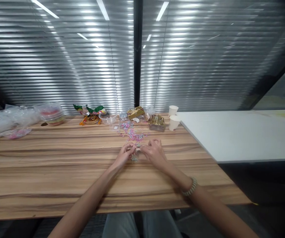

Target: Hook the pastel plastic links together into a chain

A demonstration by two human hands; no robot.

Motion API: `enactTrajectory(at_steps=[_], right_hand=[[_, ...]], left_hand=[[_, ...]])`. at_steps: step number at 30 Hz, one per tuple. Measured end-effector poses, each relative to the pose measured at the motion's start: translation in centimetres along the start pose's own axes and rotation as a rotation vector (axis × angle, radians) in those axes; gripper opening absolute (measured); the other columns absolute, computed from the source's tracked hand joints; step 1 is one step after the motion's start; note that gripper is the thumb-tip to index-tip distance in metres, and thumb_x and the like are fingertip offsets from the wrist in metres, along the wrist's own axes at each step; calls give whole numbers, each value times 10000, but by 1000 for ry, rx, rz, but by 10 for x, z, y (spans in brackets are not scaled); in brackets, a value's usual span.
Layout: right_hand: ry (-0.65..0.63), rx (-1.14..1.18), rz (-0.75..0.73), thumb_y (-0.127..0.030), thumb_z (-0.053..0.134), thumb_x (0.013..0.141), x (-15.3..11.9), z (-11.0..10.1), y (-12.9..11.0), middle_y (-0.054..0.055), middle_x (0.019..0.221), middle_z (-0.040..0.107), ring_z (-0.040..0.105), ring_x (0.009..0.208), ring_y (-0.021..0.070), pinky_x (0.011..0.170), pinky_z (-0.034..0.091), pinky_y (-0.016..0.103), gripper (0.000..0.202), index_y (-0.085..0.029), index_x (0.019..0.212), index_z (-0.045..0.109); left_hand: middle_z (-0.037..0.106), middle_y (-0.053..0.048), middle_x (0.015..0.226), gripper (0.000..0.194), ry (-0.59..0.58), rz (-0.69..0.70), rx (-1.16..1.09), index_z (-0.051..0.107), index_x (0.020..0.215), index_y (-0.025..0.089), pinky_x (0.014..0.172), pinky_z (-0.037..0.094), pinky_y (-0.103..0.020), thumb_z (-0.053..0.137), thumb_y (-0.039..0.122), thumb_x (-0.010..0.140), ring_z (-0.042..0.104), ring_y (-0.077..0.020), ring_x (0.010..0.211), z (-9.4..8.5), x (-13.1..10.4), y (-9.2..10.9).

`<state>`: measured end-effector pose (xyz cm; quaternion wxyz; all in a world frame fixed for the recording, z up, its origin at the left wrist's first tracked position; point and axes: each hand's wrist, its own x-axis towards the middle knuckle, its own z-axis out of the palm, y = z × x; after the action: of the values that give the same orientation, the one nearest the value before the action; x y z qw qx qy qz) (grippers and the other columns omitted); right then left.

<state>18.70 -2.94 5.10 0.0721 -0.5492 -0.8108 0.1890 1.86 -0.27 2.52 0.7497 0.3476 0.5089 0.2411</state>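
Observation:
My left hand (pixel 127 151) and my right hand (pixel 154 152) meet low over the wooden table, fingertips pinched close together. Between them is a small pale, crumpled-looking piece (pixel 137 149), too small to make out its kind. Both hands seem to grip it, one from each side. Just beyond my fingers lies a scattered pile of tiny pink, blue and white pieces (pixel 133 135), perhaps beads. A few greenish bits (pixel 134 159) lie on the tabletop below my hands. A beaded bracelet (pixel 191 187) circles my right wrist.
Along the back of the table (pixel 58 172) stand a clear plastic bowl (pixel 107 118), gold wrappers (pixel 135 112), green snack packets (pixel 96 110) and two paper cups (pixel 174 123). Stacked plastic lids (pixel 50 114) and clear bags (pixel 16 116) lie at the left. A white table (pixel 246 135) adjoins at the right.

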Motion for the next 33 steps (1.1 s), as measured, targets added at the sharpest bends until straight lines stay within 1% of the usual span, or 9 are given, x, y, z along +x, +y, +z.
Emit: enactTrajectory(at_steps=[3, 6, 11, 13, 16, 20, 24, 28, 33], right_hand=[[-3, 20, 10, -173, 419, 850, -1, 2, 1, 67, 728, 585, 393, 820, 194, 820, 176, 377, 186, -195, 826, 603], [15, 94, 113, -230, 392, 871, -2, 6, 0, 71, 699, 565, 413, 771, 181, 823, 206, 377, 236, -177, 794, 609], [31, 656, 285, -326, 307, 908, 2, 13, 0, 25, 685, 535, 439, 660, 123, 702, 318, 262, 337, -154, 749, 551], [24, 895, 317, -378, 300, 904, 3, 14, 1, -4, 624, 470, 407, 584, 99, 595, 321, 216, 356, -151, 721, 505], [9, 1052, 335, -425, 336, 883, 4, 12, 2, -30, 568, 389, 368, 532, 82, 528, 297, 196, 362, -152, 686, 468], [-50, 1064, 301, -433, 363, 871, 3, 10, -2, -24, 563, 431, 406, 552, 83, 552, 321, 196, 392, -148, 638, 499], [-107, 1094, 281, -428, 402, 851, 3, 12, -4, 11, 724, 583, 518, 685, 123, 647, 398, 227, 340, -163, 799, 609], [-27, 1143, 330, -383, 485, 813, 3, 21, 3, 54, 996, 609, 551, 903, 164, 784, 429, 277, 311, -175, 1019, 591], [86, 1152, 458, -348, 530, 780, 4, 32, 13, 60, 879, 636, 588, 768, 150, 730, 465, 278, 266, -143, 934, 603]], left_hand=[[528, -6, 702, 247, -32, 83, 83, 588, 714, 156, 527, 370, -187, 593, 403, 715, 498, -98, 643, 0, -2, 2], [551, -62, 937, 213, -85, 218, 186, 663, 726, 159, 717, 427, -230, 621, 367, 703, 517, -156, 907, 0, -4, 6], [586, -87, 1030, 179, 12, 192, 84, 697, 721, 161, 894, 383, -295, 671, 327, 659, 470, -208, 1081, -5, 1, -1], [607, -89, 1039, 201, 103, 150, -27, 691, 768, 158, 911, 375, -315, 679, 321, 651, 484, -216, 1082, -8, 3, -5], [627, -95, 1026, 305, 178, 102, -117, 659, 891, 150, 890, 398, -333, 688, 322, 640, 548, -210, 996, -10, 4, -6], [631, -94, 1027, 432, 67, 99, -73, 605, 1029, 161, 820, 443, -316, 692, 313, 634, 586, -192, 910, -7, 2, -2], [667, -86, 886, 321, 12, 136, 62, 666, 838, 135, 762, 464, -295, 727, 306, 573, 603, -193, 827, -5, 4, -5], [678, -69, 783, 267, 146, 132, 100, 659, 742, 128, 734, 474, -296, 718, 325, 571, 616, -188, 752, -7, 7, -8], [681, -90, 872, 356, 194, 96, 29, 639, 823, 119, 788, 470, -319, 729, 324, 546, 623, -202, 820, -6, 7, -3]])
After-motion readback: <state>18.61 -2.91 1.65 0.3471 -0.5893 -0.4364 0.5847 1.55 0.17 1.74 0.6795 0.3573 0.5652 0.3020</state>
